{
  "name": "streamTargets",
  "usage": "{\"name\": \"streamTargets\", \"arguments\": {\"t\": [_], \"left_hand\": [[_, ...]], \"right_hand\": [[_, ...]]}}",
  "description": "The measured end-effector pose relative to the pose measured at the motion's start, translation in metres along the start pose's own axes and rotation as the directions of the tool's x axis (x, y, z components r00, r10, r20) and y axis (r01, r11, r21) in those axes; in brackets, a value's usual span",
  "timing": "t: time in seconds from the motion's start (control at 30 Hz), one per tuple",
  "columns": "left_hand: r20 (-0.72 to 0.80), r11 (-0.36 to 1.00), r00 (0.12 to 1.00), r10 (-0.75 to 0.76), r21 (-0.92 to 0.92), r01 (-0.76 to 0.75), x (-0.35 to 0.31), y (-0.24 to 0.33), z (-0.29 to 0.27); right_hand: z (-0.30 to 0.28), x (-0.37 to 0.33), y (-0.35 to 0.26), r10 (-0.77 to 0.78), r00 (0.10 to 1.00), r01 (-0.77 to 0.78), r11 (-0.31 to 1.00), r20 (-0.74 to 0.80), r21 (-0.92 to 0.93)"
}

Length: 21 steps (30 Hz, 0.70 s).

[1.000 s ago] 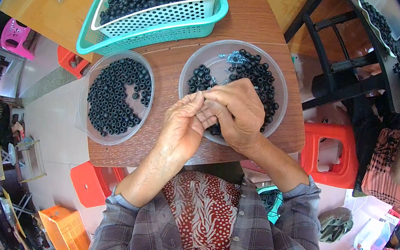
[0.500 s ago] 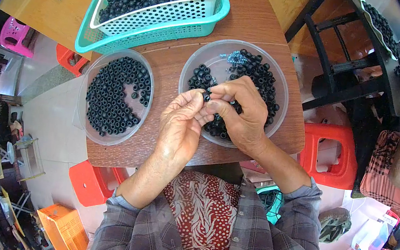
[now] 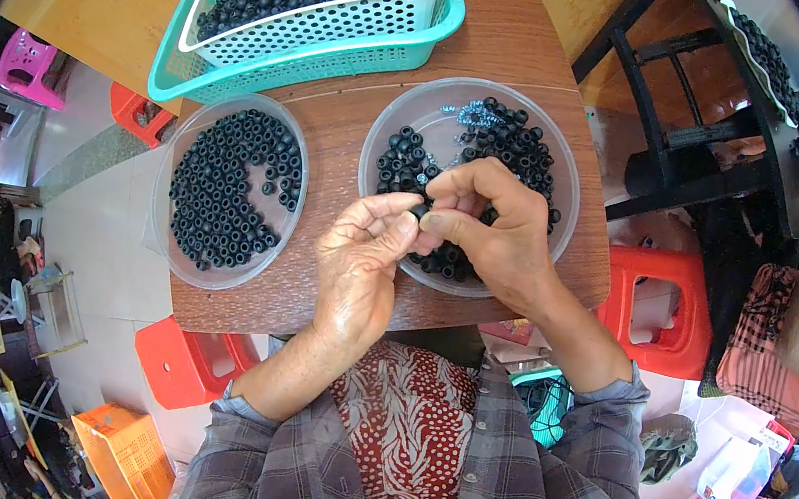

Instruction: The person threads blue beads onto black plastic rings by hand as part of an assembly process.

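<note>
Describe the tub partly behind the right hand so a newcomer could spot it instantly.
On the brown table, find the round translucent tub on the right, partly hidden by the right hand. Unlike the left tub, it shows a bluish clump beside its black beads.

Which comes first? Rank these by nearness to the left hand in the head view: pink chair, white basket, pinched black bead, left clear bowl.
1. Black bead: at the fingertips of the left hand.
2. Left clear bowl: on the table, left of that hand.
3. White basket: at the table's far side.
4. Pink chair: far left, off the table.
</note>
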<state>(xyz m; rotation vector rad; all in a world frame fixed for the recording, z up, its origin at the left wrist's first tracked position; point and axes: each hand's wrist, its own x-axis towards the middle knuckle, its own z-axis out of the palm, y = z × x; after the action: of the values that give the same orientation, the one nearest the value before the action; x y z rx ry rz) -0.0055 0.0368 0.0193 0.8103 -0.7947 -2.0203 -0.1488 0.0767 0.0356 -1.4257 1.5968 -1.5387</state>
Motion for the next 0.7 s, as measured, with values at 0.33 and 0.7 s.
{"name": "streamTargets", "arguments": {"t": [0.33, 0.7], "left_hand": [[0.184, 0.989, 0.977, -0.108, 0.115, 0.088, -0.019, 0.002, 0.000], [0.197, 0.992, 0.972, -0.126, 0.006, 0.127, -0.017, 0.007, -0.022]], "right_hand": [[-0.028, 0.001, -0.011, 0.350, 0.853, -0.448, 0.872, 0.387, 0.198], [-0.014, -0.001, -0.010, 0.340, 0.783, -0.521, 0.816, 0.521, 0.251]]}}
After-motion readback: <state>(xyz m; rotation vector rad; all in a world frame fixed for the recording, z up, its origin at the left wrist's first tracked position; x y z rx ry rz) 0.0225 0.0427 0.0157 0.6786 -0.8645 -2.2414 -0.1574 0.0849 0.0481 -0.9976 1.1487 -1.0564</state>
